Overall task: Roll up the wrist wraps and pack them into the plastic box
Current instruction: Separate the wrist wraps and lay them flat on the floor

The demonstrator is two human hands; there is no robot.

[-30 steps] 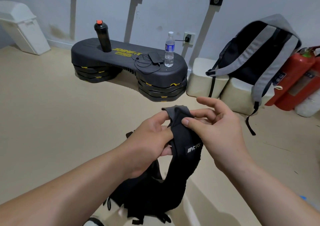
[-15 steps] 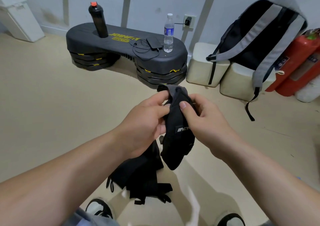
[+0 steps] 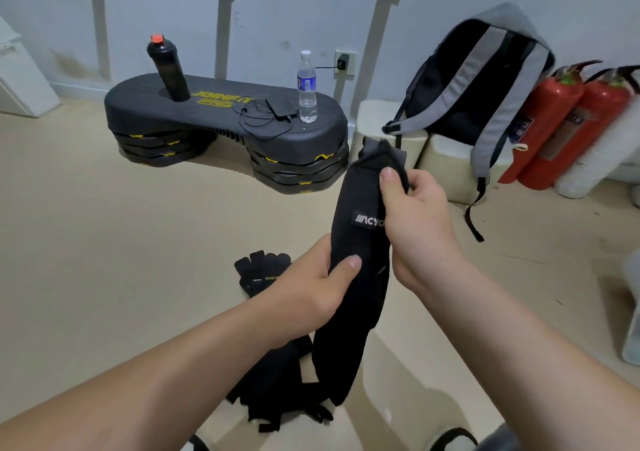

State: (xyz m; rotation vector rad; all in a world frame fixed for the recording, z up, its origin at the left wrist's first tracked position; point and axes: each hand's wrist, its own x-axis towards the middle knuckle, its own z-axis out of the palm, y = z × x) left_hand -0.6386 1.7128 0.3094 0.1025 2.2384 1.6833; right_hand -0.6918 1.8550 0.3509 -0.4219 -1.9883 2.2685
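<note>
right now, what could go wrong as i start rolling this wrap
1. The right hand pinches only the top end of the wrist wrap, so the first turn might slip and roll loose.
2. The wrap's long tail hangs free below the left hand, above the black straps on the floor; it may snag there.

Head-worn view, forward-down, seemingly close-in.

I see a beige floor running to a pale grey wall, with a black step platform at eleven o'clock carrying a black bottle and a water bottle. A grey-and-black backpack rests on cream blocks at one o'clock, red fire extinguishers stand at two, and a white bin sits at ten.
</note>
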